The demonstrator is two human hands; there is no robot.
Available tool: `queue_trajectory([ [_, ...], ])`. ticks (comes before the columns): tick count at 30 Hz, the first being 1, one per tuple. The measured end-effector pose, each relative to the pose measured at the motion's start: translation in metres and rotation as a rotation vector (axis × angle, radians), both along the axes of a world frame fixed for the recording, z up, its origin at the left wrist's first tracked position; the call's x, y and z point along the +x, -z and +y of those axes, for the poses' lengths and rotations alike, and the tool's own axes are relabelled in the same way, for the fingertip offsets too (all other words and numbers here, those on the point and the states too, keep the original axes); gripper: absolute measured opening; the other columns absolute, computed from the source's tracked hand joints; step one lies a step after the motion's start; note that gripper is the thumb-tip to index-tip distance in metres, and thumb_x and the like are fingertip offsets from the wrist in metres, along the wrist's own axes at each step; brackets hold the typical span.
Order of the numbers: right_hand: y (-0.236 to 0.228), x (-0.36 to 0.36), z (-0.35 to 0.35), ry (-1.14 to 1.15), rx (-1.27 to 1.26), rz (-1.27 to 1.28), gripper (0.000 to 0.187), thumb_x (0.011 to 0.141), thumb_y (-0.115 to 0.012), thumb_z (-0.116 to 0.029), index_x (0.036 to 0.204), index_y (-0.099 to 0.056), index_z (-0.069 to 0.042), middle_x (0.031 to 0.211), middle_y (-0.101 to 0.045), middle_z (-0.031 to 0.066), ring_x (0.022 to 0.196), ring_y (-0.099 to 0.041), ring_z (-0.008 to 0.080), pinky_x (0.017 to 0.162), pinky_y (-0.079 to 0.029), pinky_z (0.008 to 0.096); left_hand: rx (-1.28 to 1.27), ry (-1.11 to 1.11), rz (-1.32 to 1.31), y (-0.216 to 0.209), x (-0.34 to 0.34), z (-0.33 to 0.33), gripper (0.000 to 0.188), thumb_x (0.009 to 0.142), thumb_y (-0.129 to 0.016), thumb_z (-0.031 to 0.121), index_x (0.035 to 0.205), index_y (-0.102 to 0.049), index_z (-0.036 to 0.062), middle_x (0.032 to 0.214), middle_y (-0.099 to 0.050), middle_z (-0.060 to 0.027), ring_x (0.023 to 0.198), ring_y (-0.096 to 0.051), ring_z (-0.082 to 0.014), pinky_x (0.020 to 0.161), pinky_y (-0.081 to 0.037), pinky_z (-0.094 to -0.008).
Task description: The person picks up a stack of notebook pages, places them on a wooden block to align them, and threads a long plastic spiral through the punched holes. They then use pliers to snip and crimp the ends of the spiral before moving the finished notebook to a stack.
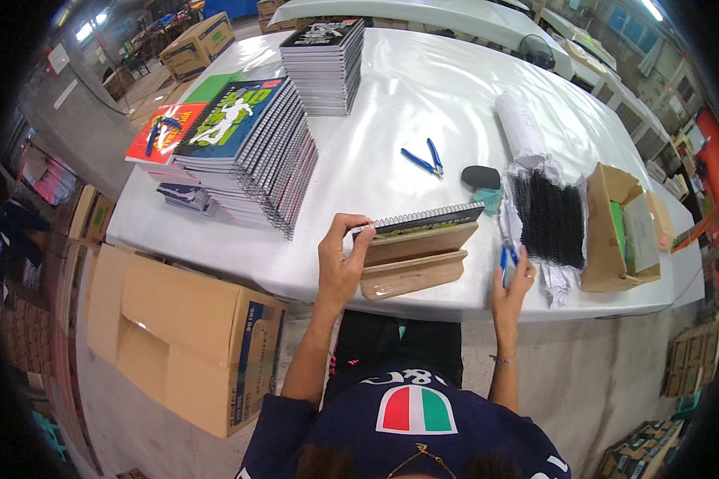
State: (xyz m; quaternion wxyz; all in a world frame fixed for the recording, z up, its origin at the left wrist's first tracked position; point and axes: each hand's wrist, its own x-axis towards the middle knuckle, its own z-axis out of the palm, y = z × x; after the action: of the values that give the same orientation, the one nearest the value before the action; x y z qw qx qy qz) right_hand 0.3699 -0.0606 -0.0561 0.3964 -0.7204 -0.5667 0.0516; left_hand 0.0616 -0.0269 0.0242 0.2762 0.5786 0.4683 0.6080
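Observation:
A spiral-bound notebook stands on edge in a slotted wooden holder at the table's front edge, its wire coil uppermost. At the notebook's left end my left hand is closed, thumb and fingers pinching the corner by the coil. Right of the holder, apart from the notebook, my right hand is wrapped round blue-handled pliers; their tips are too small to make out. Close by that hand lies a bundle of black spiral coils on white wrapping.
Stacked spiral notebooks stand at left, with another stack behind. Blue-handled nippers and a dark rounded object lie mid-table. A wrapped white roll and an open cardboard box are at right. A large carton sits front left.

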Motion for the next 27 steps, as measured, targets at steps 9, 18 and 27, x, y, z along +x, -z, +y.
queue_trajectory([
  [9,-0.094,-0.115,-0.023,-0.409,0.149,0.247,0.067,0.086,-0.063,-0.009,0.146,-0.034,0.001,0.125,-0.043,0.0203,0.117,-0.045,0.0317,0.104,-0.035,0.0392,0.103,-0.075,0.118,-0.008,0.001,0.003,0.018,0.09,-0.065,0.016,0.096,-0.064,-0.0012,0.089,-0.067,-0.0129,0.082,-0.064,-0.0212,0.075,-0.049,-0.0318],
  [18,-0.097,-0.158,-0.023,-0.664,0.182,0.243,0.068,0.078,-0.072,-0.007,0.141,-0.045,-0.004,0.123,-0.043,0.018,0.112,-0.05,0.0305,0.095,-0.043,0.0371,0.015,-0.027,-0.016,-0.002,0.002,0.004,0.017,0.091,-0.064,0.014,0.095,-0.065,-0.0018,0.086,-0.067,-0.0117,0.079,-0.064,-0.0201,0.074,-0.049,-0.0311],
  [27,-0.103,-0.156,-0.025,-0.588,0.203,0.225,0.067,0.074,-0.073,-0.007,0.137,-0.051,-0.005,0.118,-0.045,0.0161,0.106,-0.053,0.0297,0.089,-0.046,0.0375,-0.1,-0.019,0.018,0.007,-0.005,0.007,0.02,0.087,-0.07,0.015,0.098,-0.068,-0.0007,0.091,-0.07,-0.0105,0.088,-0.067,-0.0192,0.079,-0.051,-0.0302],
])
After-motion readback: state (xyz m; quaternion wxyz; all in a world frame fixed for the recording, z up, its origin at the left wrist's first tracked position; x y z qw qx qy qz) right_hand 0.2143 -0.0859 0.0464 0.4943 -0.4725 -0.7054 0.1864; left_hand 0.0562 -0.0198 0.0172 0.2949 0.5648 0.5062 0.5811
